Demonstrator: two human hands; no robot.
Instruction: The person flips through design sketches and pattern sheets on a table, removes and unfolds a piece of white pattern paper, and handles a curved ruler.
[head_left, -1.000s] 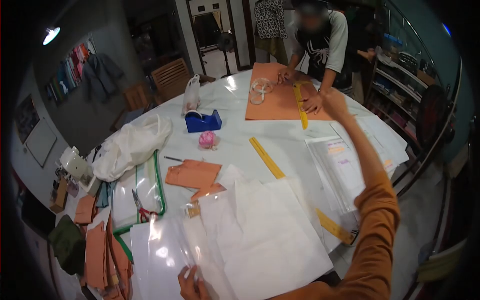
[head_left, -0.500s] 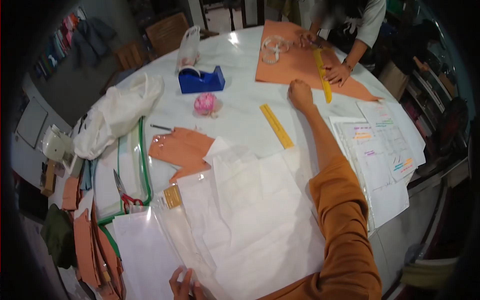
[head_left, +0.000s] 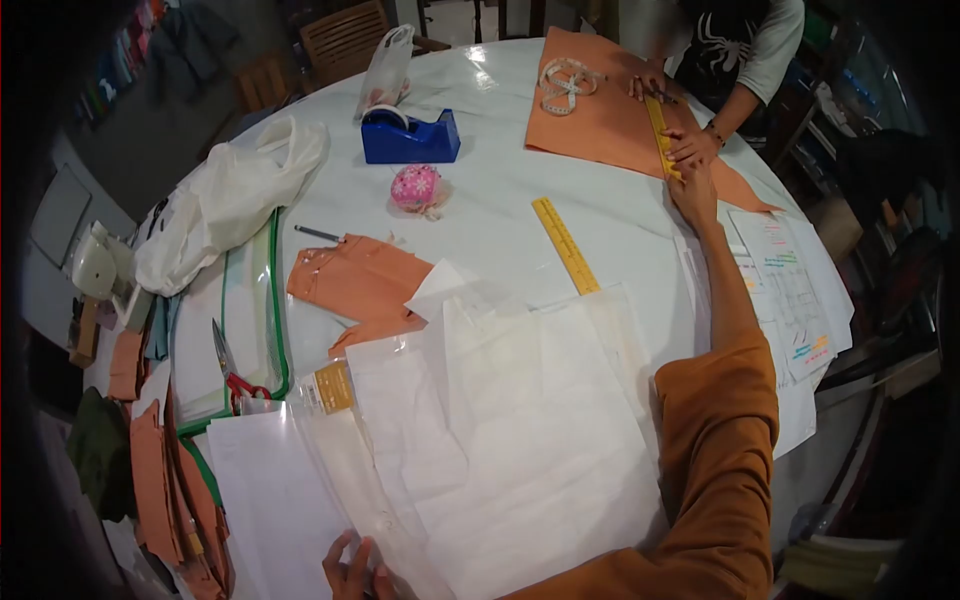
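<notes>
My right hand (head_left: 692,195) reaches across the table, its bent fingers closed at the near end of a yellow ruler (head_left: 660,130). The ruler lies on orange fabric (head_left: 580,128), right beside a co-worker's hand (head_left: 694,146). At the bottom, my left hand (head_left: 355,572) rests with fingers apart on the edge of a clear plastic sleeve and white paper (head_left: 265,490). Large white sheets (head_left: 540,400) lie to its right. A second yellow ruler (head_left: 565,245) lies beyond them, and folded orange pieces (head_left: 360,280) are to the left.
The co-worker (head_left: 735,60) leans over the far right edge. A blue tape dispenser (head_left: 410,138), pink pincushion (head_left: 415,187), white bag (head_left: 235,200), and red-handled scissors (head_left: 240,385) stand or lie on the left half. Marked papers (head_left: 790,290) lie on the right.
My right hand has come down, then moved right to the ruler on the fabric beside the co-worker's hand. My left hand stays on the sleeve. The camera view has shifted.
</notes>
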